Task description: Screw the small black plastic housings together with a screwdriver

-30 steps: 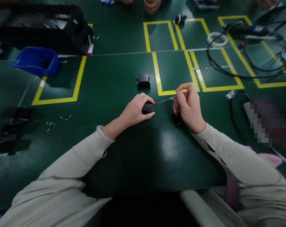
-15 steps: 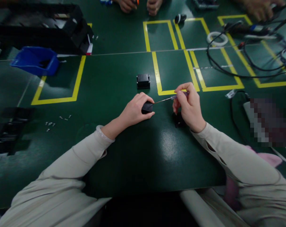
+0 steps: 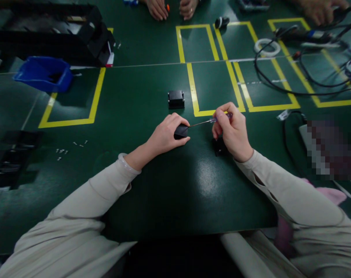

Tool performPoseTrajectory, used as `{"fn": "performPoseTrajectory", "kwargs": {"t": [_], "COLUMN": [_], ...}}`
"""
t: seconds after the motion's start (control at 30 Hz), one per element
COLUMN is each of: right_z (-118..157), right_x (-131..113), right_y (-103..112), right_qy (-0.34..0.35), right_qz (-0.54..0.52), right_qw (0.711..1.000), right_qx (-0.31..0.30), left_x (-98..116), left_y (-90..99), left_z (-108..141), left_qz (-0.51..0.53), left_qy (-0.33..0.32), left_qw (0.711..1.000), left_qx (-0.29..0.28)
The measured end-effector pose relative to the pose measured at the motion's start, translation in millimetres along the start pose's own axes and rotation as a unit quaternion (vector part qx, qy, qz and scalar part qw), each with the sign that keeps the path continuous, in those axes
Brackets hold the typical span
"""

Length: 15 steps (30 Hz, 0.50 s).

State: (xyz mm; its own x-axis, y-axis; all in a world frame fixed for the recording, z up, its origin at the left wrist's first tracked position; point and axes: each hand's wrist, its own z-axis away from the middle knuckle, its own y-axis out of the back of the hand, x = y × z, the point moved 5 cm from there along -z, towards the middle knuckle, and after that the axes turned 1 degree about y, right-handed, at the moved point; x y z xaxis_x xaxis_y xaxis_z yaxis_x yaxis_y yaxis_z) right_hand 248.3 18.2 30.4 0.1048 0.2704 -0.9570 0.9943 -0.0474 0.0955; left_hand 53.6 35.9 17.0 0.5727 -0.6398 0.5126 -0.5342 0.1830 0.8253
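The small, boxy black block, apparently of rigid plastic (image 3: 180,132), is in the left hand (image 3: 164,134), just above or on the green table (image 3: 152,185) in front of the person; whether its underside touches the surface cannot be told. It looks light and stiff, unlikely to give under a firm pinch, though its smooth faces could let it slide or twist when pushed from one side. The best hold is across two opposite sides, with the face toward the tool left free. The left hand is closed that way, fingers curled over the far side and thumb along the near side.

The slim screwdriver with a metal shaft and a clear, purplish handle (image 3: 213,120) should be light and rigid too; its rounded handle is the place to grip, while the thin shaft offers little purchase. The right hand (image 3: 232,131) has the handle pinched between thumb and fingers, and the shaft slants slightly down to the left, its tip at the block's right side by the left fingertips.

The left forearm reaches in from the lower left, palm turned inward. The right wrist is bent, with the hand partly over a small, dark black piece (image 3: 218,147). Beyond the left hand sits a black rectangular block with small metallic bits at its sides (image 3: 176,99).
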Motion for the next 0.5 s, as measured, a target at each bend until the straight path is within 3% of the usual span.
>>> {"fn": "performPoseTrajectory", "kwargs": {"t": [0.5], "right_z": [-0.5], "right_x": [2.0], "right_y": [0.3], "right_qy": [0.003], "right_qz": [0.013], "right_qw": [1.000], "right_qx": [0.000], "left_x": [1.3], "left_y": [0.7], "left_z": [-0.3], "left_qz": [-0.005], "left_qy": [-0.002], "left_qw": [1.000], "left_qx": [0.000]}}
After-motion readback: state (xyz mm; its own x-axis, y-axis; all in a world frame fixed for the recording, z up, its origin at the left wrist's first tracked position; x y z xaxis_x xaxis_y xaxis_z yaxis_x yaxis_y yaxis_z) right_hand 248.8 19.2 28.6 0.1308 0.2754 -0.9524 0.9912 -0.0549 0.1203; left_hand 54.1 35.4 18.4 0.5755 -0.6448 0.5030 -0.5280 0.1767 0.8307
